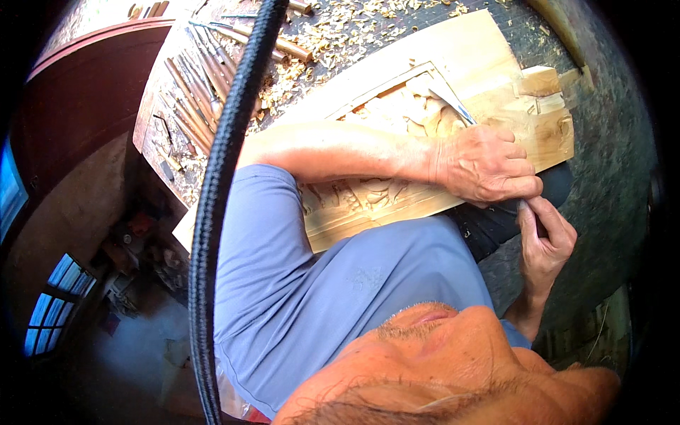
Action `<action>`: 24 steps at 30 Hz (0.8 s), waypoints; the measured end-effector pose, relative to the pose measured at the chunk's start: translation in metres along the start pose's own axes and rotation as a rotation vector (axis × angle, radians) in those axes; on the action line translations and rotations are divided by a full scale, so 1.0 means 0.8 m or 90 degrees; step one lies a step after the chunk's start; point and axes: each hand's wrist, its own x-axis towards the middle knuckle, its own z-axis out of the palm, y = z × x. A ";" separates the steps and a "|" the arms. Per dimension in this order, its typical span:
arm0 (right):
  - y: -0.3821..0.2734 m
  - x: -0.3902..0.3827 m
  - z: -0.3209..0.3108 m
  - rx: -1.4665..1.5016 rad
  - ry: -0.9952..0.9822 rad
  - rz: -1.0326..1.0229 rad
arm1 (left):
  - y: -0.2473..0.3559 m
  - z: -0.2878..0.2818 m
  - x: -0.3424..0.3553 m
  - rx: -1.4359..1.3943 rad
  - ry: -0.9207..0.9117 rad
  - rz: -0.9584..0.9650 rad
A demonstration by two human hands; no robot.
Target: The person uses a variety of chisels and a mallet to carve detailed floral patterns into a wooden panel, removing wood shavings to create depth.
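My left forearm crosses a pale wooden board (467, 49) bearing carved relief in a recessed panel. My left hand (489, 163) is wrapped round a carving chisel (453, 105). Its flat metal blade sticks out on the far side of the fist, over the carved panel, its tip apparently near the wood. Most of the handle is hidden in the fist. Just below and to the right, the fingers of my right hand (547, 237) are closed against the left hand, where the handle's end seems to lie. That end is barely visible.
Several wooden-handled carving tools (202, 85) lie at the far left of the bench. Curled wood shavings (354, 35) cover the back. Small wood blocks (540, 81) sit at the board's right end. A black braided cable (225, 184) crosses the left of view.
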 end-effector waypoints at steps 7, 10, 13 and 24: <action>0.006 0.002 0.002 0.031 0.017 0.033 | 0.003 -0.003 0.005 0.027 -0.011 -0.038; 0.010 0.001 0.003 0.030 0.017 0.014 | 0.002 -0.003 0.007 0.025 -0.008 -0.040; 0.008 0.003 0.002 0.015 0.007 0.002 | 0.004 -0.002 0.004 0.013 -0.003 -0.050; 0.017 0.001 0.012 0.034 0.023 -0.017 | 0.004 -0.005 0.004 -0.008 -0.024 -0.078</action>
